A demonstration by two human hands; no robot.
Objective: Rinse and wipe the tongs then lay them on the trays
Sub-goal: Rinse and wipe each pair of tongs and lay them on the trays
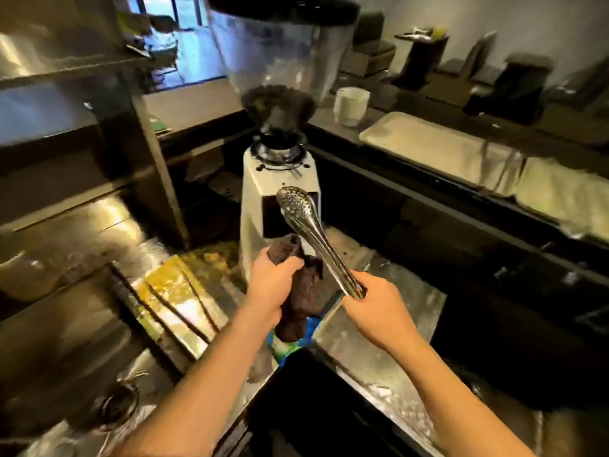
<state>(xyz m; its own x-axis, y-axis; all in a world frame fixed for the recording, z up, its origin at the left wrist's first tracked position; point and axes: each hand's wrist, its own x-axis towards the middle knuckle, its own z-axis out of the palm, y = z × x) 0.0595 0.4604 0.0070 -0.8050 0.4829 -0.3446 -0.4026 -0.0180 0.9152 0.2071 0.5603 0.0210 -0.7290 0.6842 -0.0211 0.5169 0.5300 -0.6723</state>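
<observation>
Your right hand (pixel 379 306) grips the tongs (pixel 311 232) by the handle end, tips up w/ the grinder (pixel 276 179) right behind, left hand (pixel 273 285) clenches a dark cloth (pixel 301 298) beside them, trays (pixel 438 150) on the tabletop (pixel 389 324) far right, white cup (pixel 351 105) near.

Steel counter (pixel 379 324), white coffee grinder (pixel 276 179), dark shelves (pixel 82 133), bright doorway (pixel 184 31) behind.

Tongs (pixel 308 239) – glossy metal; cloth (pixel 298 301) – rough.
</observation>
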